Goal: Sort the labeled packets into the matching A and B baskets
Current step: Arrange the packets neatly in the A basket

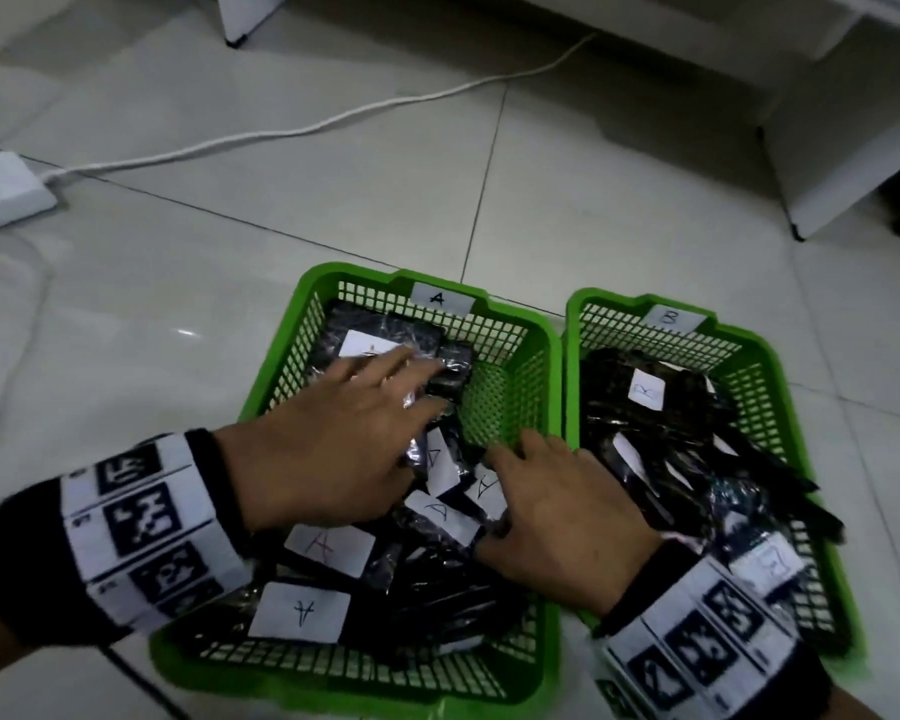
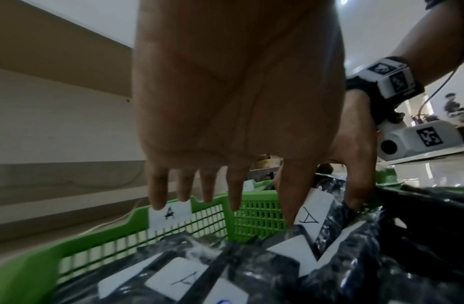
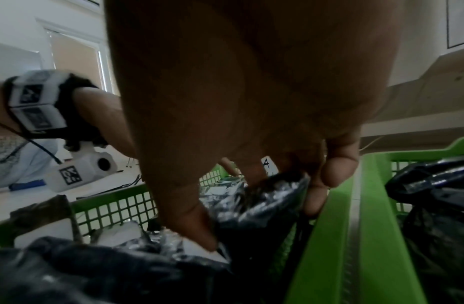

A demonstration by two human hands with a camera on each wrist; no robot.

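Two green baskets stand side by side on the floor: basket A (image 1: 365,272) on the left, basket B (image 1: 609,298) on the right. Black plastic packets with white A labels (image 1: 302,613) fill basket A. Packets labelled B (image 1: 645,389) are piled in basket B. My left hand (image 1: 417,381) lies spread, fingers straight, on the packets at the back of basket A; in the left wrist view my left hand (image 2: 259,205) has its thumb against an A label (image 2: 308,218). My right hand (image 1: 520,459) is in basket A by its right wall. In the right wrist view my right hand (image 3: 264,214) curls round a black packet (image 3: 272,191).
A white power strip (image 1: 1,192) lies at the far left with a white cable (image 1: 333,122) running across the tiled floor. White furniture (image 1: 853,148) stands at the back right. The two baskets touch along their inner rims.
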